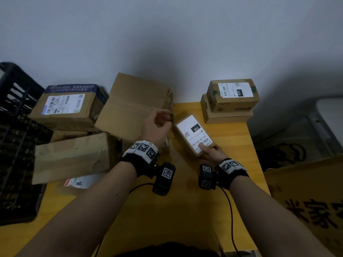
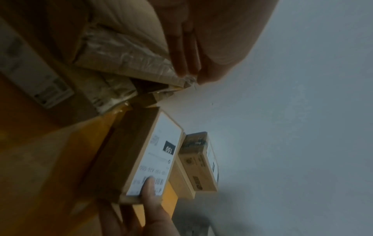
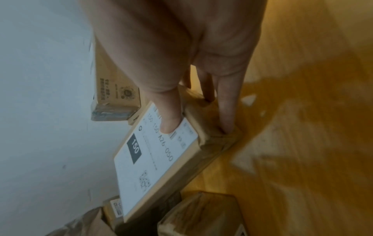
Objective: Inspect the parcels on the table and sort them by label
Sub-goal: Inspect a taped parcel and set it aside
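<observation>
Right hand grips the "150" parcel at its near end, thumb on the label, above the yellow table. Left hand pinches the big tilted carton just beside it.

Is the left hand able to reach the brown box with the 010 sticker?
Probably not easily. The left hand pinches the big plain cardboard box, and the brown 150-label parcel held by the right hand lies between it and the 010-label brown box.

Roughly eight parcels, one crate.
</observation>
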